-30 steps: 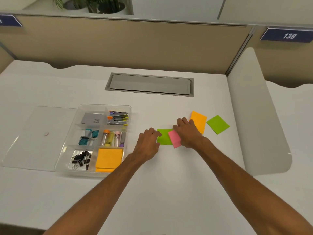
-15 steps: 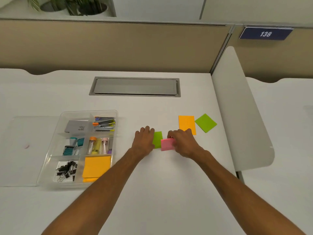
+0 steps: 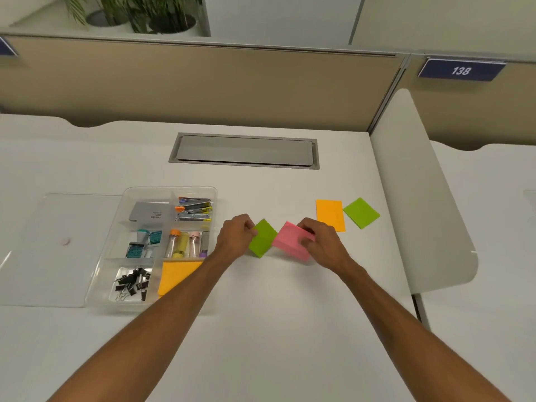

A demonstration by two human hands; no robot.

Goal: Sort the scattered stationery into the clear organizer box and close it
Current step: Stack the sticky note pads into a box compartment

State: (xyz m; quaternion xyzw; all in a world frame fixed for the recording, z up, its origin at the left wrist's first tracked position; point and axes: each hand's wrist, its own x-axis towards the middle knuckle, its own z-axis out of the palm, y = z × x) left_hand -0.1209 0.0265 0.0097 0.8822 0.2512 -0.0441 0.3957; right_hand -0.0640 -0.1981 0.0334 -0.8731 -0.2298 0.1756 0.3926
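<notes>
Sorting is judged mostly complete. The clear organizer box (image 3: 216,195) already holds binder clips (image 3: 132,282), an orange pad (image 3: 177,275) and other small items; its lid (image 3: 49,248) lies open beside it on the table (image 3: 261,329). The left hand (image 3: 236,237) pinches a green note pad (image 3: 262,238); the right hand (image 3: 322,243) is closed on a pink note pad (image 3: 290,240). Remaining: both held pads, an orange note pad (image 3: 330,213), a second green pad (image 3: 361,213), then lid closure.

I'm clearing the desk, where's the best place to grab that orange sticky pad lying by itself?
The orange sticky pad lies flat. Pinch its bare far edge from above with the right hand; the near corner sits behind that hand, the green pad crowds its right.
</notes>
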